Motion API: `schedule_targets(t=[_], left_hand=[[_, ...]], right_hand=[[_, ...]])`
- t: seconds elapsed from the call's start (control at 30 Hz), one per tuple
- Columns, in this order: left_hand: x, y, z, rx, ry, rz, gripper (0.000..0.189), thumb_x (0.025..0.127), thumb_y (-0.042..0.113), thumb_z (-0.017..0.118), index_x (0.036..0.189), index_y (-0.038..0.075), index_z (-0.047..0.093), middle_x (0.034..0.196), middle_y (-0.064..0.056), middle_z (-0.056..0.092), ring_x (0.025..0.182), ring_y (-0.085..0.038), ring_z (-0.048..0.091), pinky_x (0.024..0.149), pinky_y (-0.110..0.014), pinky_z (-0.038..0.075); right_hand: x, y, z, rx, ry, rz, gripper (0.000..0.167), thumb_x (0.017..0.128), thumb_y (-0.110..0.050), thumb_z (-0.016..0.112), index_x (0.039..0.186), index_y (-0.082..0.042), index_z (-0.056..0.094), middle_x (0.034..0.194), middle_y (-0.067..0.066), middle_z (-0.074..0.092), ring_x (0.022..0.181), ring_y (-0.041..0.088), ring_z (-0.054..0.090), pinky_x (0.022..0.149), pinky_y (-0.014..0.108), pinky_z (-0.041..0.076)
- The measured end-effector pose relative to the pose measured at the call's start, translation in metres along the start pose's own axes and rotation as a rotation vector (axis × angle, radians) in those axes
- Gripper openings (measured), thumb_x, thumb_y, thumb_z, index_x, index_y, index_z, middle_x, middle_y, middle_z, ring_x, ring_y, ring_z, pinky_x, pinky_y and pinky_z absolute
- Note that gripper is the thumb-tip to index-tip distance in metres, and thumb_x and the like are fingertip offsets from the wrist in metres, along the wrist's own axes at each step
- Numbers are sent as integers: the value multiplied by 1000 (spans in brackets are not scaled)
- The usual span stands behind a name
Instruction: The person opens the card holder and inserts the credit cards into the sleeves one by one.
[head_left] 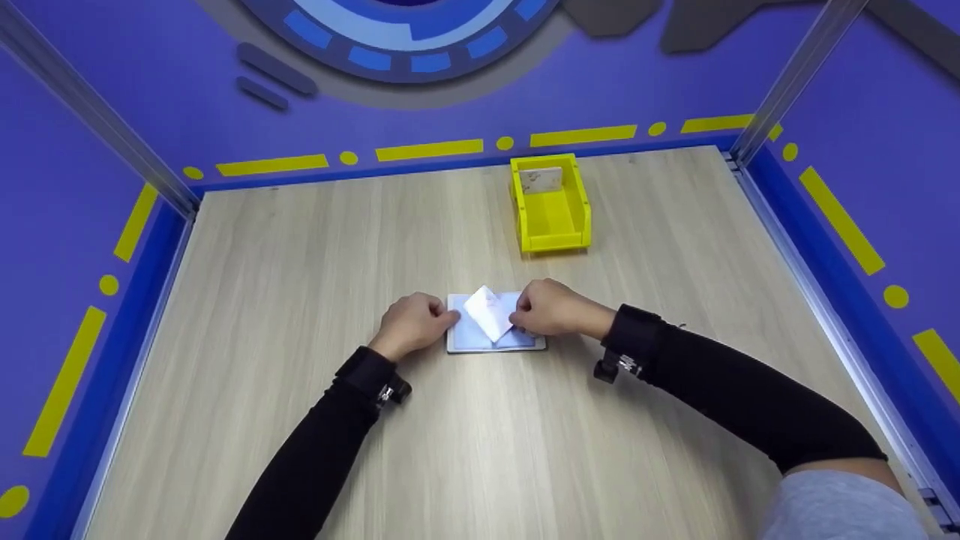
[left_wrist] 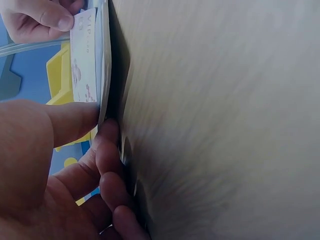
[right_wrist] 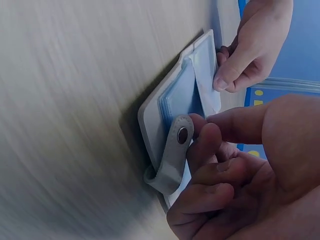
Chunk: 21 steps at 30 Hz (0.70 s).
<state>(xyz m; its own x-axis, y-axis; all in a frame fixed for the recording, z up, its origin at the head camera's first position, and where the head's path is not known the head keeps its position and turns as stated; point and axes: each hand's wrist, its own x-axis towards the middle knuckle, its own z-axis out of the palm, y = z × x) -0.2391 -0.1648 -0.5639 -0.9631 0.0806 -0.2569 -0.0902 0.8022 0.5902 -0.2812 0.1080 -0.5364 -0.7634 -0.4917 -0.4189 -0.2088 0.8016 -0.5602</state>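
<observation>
An open card holder (head_left: 452,343) with pale blue plastic sleeves (right_wrist: 176,97) lies on the table in front of me. At its left edge my left hand (head_left: 415,324) pinches the cover, thumb above and fingers below. A white card (head_left: 487,313), printed "VIP" with reddish flower marks in the left wrist view, stands tilted over the sleeves. My right hand (head_left: 555,307) pinches this card by its right corner between thumb and forefinger. In the right wrist view, a light strap (right_wrist: 172,160) with a metal snap curls up at the holder's near edge, beside the right fingers.
Behind the holder, slightly right, stands a yellow bin (head_left: 555,243) with a printed card (head_left: 541,180) leaning against its back wall. The wooden table (head_left: 315,255) is bounded by blue panels (head_left: 420,127) at the back and sides.
</observation>
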Motion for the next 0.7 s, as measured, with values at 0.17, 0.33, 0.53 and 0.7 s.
schedule_targets(t=[0.17, 0.33, 0.53, 0.7], left_hand=[[0, -1, 1, 7, 4, -2, 39, 102, 45, 74, 72, 23, 64, 68, 8, 53, 66, -16, 51, 62, -32, 36], [0, 0, 1, 7, -1, -13, 38, 102, 45, 74, 72, 23, 65, 68, 8, 53, 66, -15, 51, 63, -32, 37], [1, -1, 1, 16, -4, -3, 41, 103, 44, 74, 70, 23, 63, 66, 9, 52, 66, -15, 51, 62, -31, 36], [1, 0, 1, 16, 0, -12, 39, 102, 45, 74, 73, 22, 65, 68, 8, 53, 68, -16, 52, 63, -31, 36]], right_hand=[[-2, 3, -1, 10, 18, -7, 38, 103, -26, 67, 66, -17, 67, 60, -9, 51, 57, 10, 45, 58, 27, 34], [-7, 7, -8, 22, 18, 11, 39, 102, -24, 67, 64, -19, 59, 61, -9, 46, 58, 11, 41, 57, 28, 31], [-13, 10, -14, 51, -11, 48, 32, 101, -24, 67, 72, -11, 70, 64, -8, 50, 58, 11, 42, 56, 28, 29], [-14, 12, -16, 47, -33, 75, 30, 101, -25, 66, 78, -8, 74, 65, -8, 49, 59, 12, 42, 56, 28, 30]])
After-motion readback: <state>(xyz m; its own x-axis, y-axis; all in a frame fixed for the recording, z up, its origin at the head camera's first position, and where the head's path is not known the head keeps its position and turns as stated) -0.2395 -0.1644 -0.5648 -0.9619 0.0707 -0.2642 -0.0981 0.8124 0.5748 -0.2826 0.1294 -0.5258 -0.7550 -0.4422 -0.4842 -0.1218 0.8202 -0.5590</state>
